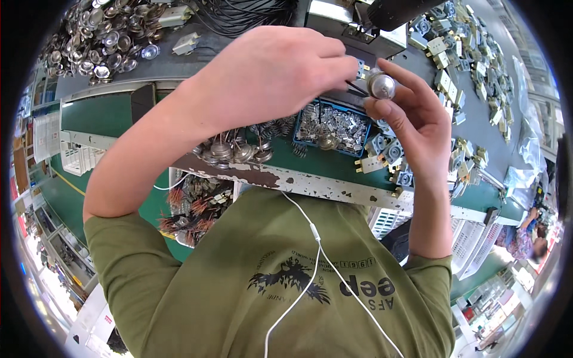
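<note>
Between the thumb and fingers of my right hand is a small round metal part with a domed, shiny face, held above the bench. Close by on its left, my left hand is closed, back of the hand up, and its fingertips pinch a thin black wire that runs toward the round part. Whether the wire joins the part cannot be made out. Below the hands a blue tray holds many small metal clips. Another round metal part hangs or rests over the tray's near side.
Shiny metal caps are heaped at far left, beside a bundle of black wires. Pale switch-like blocks cover the right side. A dark machine head stands ahead. Round parts line the chipped bench edge.
</note>
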`<state>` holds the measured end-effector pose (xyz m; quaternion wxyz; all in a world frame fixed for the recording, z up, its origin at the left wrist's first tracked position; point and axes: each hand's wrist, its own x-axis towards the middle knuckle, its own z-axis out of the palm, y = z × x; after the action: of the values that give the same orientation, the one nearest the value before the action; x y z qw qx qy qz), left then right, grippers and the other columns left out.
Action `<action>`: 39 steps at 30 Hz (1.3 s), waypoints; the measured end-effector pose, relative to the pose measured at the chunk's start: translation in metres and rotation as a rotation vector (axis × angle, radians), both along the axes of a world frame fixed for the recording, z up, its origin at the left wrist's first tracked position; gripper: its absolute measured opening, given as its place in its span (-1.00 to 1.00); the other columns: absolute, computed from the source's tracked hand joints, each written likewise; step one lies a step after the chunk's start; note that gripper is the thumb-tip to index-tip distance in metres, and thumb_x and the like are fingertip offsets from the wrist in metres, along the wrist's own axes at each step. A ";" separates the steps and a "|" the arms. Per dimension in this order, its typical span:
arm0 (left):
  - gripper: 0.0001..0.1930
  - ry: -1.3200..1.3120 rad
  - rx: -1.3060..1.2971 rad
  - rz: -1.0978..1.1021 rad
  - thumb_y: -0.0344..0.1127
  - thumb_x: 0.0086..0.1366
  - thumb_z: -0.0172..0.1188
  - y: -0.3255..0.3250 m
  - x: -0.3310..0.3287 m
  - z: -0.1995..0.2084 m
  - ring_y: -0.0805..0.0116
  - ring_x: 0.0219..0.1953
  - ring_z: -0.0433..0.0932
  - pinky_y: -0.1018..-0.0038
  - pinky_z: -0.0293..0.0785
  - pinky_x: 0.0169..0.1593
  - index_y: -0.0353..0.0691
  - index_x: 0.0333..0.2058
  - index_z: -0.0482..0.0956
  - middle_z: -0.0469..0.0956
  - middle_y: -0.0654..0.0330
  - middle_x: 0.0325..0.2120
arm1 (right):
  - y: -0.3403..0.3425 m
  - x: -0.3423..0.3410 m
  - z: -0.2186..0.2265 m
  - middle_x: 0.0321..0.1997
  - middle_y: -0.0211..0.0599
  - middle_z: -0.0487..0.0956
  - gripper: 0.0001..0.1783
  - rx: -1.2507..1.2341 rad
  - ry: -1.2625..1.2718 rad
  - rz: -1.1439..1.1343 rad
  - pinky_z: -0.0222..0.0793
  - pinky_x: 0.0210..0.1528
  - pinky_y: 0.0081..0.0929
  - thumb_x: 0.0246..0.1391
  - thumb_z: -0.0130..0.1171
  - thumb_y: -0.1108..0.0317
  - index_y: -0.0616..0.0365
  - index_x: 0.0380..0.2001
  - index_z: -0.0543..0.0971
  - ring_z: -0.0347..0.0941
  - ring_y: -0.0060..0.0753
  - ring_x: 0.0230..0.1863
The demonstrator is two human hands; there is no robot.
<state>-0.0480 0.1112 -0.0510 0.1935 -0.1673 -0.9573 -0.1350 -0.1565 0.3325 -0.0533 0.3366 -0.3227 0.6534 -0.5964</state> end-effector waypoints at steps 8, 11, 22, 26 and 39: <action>-0.72 -0.037 -0.032 0.018 -0.05 0.24 0.31 0.003 -0.001 -0.001 0.22 -0.42 0.65 0.30 0.55 -0.40 -0.12 -0.38 0.50 0.55 0.29 -0.60 | 0.002 -0.003 0.001 -0.19 -0.29 0.66 -0.55 0.134 0.111 0.068 0.51 -0.02 -0.54 0.28 0.25 0.50 0.32 0.21 0.50 0.58 -0.56 -0.17; -0.73 -0.048 -0.048 -0.069 -0.12 0.20 0.39 0.002 -0.005 -0.007 0.26 -0.43 0.56 0.33 0.50 -0.33 -0.12 -0.35 0.50 0.47 0.29 -0.55 | -0.002 -0.010 0.002 -0.41 -0.57 0.52 -0.60 0.187 0.060 0.119 0.35 -0.29 -0.67 0.19 0.30 0.47 0.14 0.11 0.62 0.40 -0.75 -0.34; -0.75 0.014 -0.083 -0.010 -0.13 0.21 0.32 0.003 -0.006 -0.004 0.33 -0.43 0.64 0.38 0.53 -0.44 -0.10 -0.42 0.45 0.53 0.32 -0.60 | -0.004 0.018 -0.013 -0.41 -0.45 0.60 -0.62 0.047 0.167 -0.148 0.41 -0.20 -0.64 0.19 0.28 0.52 0.25 0.08 0.57 0.44 -0.70 -0.36; -0.76 0.011 -0.102 -0.068 -0.15 0.23 0.30 0.001 -0.007 -0.005 0.36 -0.42 0.64 0.41 0.52 -0.43 -0.10 -0.43 0.44 0.54 0.32 -0.59 | -0.005 -0.001 0.000 -0.49 -0.45 0.53 -0.64 0.168 0.198 0.092 0.37 -0.28 -0.60 0.17 0.27 0.50 0.21 0.06 0.60 0.38 -0.70 -0.41; -0.71 -0.351 0.158 0.092 -0.10 0.29 0.28 -0.011 -0.023 0.009 0.07 -0.33 0.68 0.19 0.57 -0.26 0.03 -0.04 0.62 0.67 0.17 -0.44 | -0.009 -0.053 0.026 -0.02 0.00 0.68 -0.64 -0.313 0.596 -0.254 0.54 -0.16 -0.49 0.43 0.02 0.45 0.37 0.20 0.50 0.64 -0.36 -0.08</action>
<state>-0.0711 0.1004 -0.0422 0.0422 -0.0816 -0.9694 -0.2278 -0.2092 0.3236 -0.0272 0.0011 -0.4464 0.6585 -0.6059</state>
